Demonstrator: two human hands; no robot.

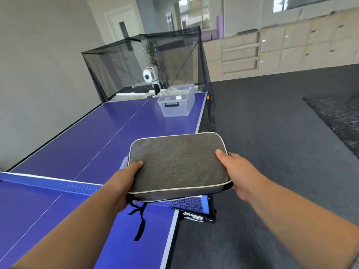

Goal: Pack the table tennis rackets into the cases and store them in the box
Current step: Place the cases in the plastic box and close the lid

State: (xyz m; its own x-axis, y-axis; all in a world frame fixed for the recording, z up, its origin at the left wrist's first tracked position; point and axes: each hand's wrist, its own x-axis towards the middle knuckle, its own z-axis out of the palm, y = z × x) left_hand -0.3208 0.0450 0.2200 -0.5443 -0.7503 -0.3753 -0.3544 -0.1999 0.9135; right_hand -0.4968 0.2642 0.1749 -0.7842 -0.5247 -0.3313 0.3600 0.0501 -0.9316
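A grey fabric racket case (177,164) with white piping is held flat in the air above the right end of the net. My left hand (124,183) grips its left edge, thumb on top. My right hand (236,171) grips its right edge. A black strap (140,220) dangles below the case. A second case edge seems to show underneath; no racket is visible. The clear plastic box (177,102) stands at the far right of the blue table (77,140), well beyond the case.
The blue net (58,186) crosses the table in front of me, with its black clamp (196,215) at the right edge. A ball robot (150,75) inside a black catch net (147,65) stands at the table's far end. Dark carpet and cabinets lie to the right.
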